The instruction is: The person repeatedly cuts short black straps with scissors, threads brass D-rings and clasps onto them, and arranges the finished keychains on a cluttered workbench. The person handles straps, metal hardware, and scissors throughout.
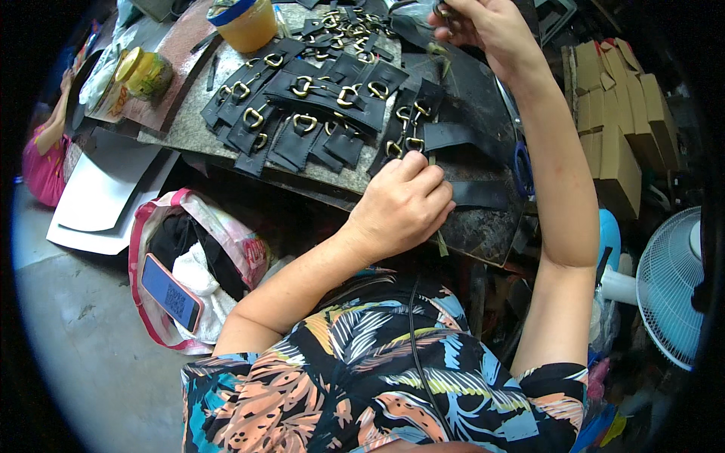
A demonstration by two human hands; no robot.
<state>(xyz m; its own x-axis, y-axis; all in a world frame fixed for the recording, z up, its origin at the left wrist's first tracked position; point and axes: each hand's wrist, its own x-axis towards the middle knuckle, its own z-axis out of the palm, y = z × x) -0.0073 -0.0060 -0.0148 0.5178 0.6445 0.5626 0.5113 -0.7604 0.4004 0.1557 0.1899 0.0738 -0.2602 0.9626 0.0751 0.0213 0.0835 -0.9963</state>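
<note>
My left hand [408, 202] is closed at the near edge of the work table, knuckles up. Its fingertips press by a black leather strap with brass D-rings [414, 143]; whatever they pinch is hidden. Farther off, at the top of the view, my right hand [487, 32] is raised with curled fingers around a small dark, shiny piece too small to make out. Between and beside the hands lie flat black leather pieces [462, 137]. To the left, several black leather tabs with brass D-rings [306, 124] are heaped in overlapping layers.
Blue-handled scissors [522, 167] lie at the table's right. Behind the heap stand a blue-rimmed tub [245, 26] and a yellow-lidded jar [143, 73]. A bag holding a phone [172, 293] is at lower left, cardboard boxes [623, 113] and a fan [672, 283] at right. Another person's arm [57, 113] shows far left.
</note>
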